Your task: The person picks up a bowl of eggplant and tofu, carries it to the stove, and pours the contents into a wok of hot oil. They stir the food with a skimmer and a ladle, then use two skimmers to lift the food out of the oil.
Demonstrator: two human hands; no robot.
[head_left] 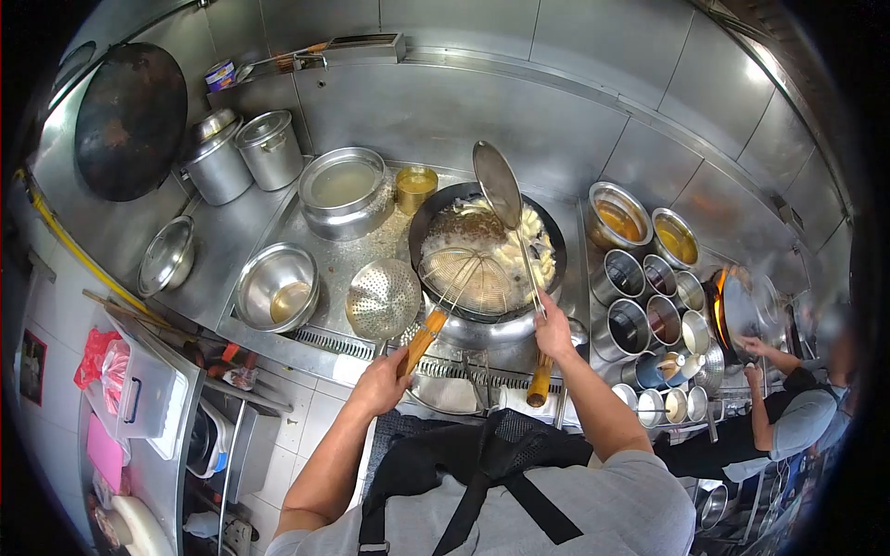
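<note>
Left hand (382, 382) grips the wooden-handled wire skimmer (464, 278), right hand (553, 332) the long steel ladle (499, 185), both over the black wok of frying food (489, 248); a tilted skimmer could likely splash hot oil.

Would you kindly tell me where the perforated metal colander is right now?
The perforated metal colander sits left of centre, between the empty steel bowl and the black wok.

This is a working restaurant kitchen, all stainless steel walls (482, 83) and table (232, 232), with a big wok (489, 252) of frying food, stacked stock pots (270, 148), rows of sauce tins (649, 296) and another cook (788, 417) beside a flaming burner (718, 306).
</note>
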